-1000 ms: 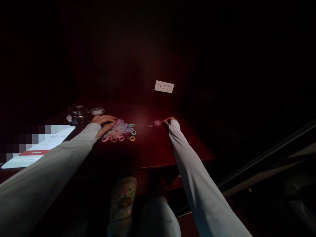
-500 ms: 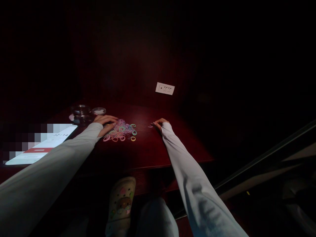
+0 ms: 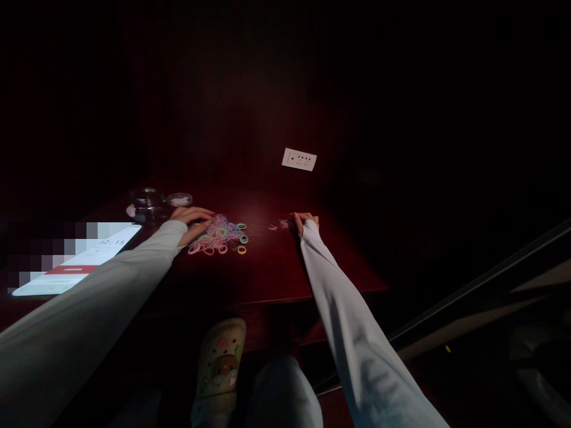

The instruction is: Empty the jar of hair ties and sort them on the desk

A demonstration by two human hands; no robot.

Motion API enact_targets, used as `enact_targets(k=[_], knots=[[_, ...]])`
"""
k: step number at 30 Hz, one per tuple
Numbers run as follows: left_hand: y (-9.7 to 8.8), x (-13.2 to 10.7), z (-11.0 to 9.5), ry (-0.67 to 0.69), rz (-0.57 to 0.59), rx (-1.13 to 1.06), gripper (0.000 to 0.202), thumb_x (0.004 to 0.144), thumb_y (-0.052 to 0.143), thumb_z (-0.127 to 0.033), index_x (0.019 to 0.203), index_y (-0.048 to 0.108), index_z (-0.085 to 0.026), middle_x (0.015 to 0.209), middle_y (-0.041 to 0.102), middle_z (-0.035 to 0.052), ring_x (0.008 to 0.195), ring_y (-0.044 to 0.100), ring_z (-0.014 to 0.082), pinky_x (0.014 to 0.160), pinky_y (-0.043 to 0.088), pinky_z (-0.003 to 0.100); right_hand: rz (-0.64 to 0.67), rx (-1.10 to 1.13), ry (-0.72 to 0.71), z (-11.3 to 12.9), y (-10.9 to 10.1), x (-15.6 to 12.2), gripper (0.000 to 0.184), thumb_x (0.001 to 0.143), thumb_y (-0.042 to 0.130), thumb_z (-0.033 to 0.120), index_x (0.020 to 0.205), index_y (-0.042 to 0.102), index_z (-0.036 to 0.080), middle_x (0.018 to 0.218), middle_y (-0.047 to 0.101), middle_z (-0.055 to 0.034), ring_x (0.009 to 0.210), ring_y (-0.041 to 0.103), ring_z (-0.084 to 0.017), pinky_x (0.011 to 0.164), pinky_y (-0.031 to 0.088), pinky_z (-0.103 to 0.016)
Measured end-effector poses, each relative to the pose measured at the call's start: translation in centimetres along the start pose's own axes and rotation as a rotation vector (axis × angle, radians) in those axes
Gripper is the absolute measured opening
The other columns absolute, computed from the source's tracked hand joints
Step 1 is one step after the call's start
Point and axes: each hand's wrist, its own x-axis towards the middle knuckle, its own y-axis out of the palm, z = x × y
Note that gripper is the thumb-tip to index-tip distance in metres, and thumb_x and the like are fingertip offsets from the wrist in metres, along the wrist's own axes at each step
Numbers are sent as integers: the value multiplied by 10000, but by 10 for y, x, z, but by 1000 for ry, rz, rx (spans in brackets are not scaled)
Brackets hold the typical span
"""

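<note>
A pile of small pastel hair ties and thin elastic bands [image 3: 220, 233] lies on the dark red table. My left hand [image 3: 190, 220] rests at the pile's left side, fingers stretched over its edge with the thumb apart; it is open. Further right, my right hand [image 3: 306, 222] is low over the table with fingers bent together, and what is between them, if anything, is hidden. A few thin pinkish bands [image 3: 284, 224] lie right beside its fingertips, with a smaller bit of band [image 3: 273, 228] just left of them.
Behind my left hand stand a clear jar [image 3: 148, 206] and its round lid [image 3: 179, 200]. A lit phone screen [image 3: 84, 255] is at the left. A wall socket [image 3: 299, 159] sits above the table's back. Below the front edge [image 3: 267, 302] shows a clog with charms [image 3: 222, 356].
My right hand has moved a little to the right, and thin pinkish bands now show on the table left of its fingertips. My left hand stays at the pile.
</note>
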Motion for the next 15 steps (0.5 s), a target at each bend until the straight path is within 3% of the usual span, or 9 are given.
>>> enact_targets(k=[3, 7, 15], knots=[[0, 0, 0, -10, 9, 9, 341, 972, 479, -480, 1056, 729, -263, 1300, 735, 41, 1238, 622, 286, 1138, 373, 485, 12, -12, 84, 5, 1, -2, 500, 1052, 413, 536, 929, 837, 300, 1143, 722, -51, 1166, 484, -280, 1031, 322, -427], [0, -1, 2, 2, 3, 10, 344, 973, 483, -484, 1054, 730, -259, 1302, 735, 51, 1238, 623, 293, 1139, 371, 497, 82, -39, 65, 11, 3, -2, 485, 1040, 483, 486, 765, 816, 265, 1133, 696, -46, 1121, 434, -259, 1015, 278, -417], [4, 1, 9, 15, -14, -3, 364, 965, 491, -494, 1051, 756, -260, 1284, 743, 53, 1234, 627, 306, 1135, 380, 512, 8, -56, 112, 12, 0, -3, 453, 1035, 501, 461, 787, 813, 245, 1100, 693, -67, 1108, 446, -276, 969, 308, -402]])
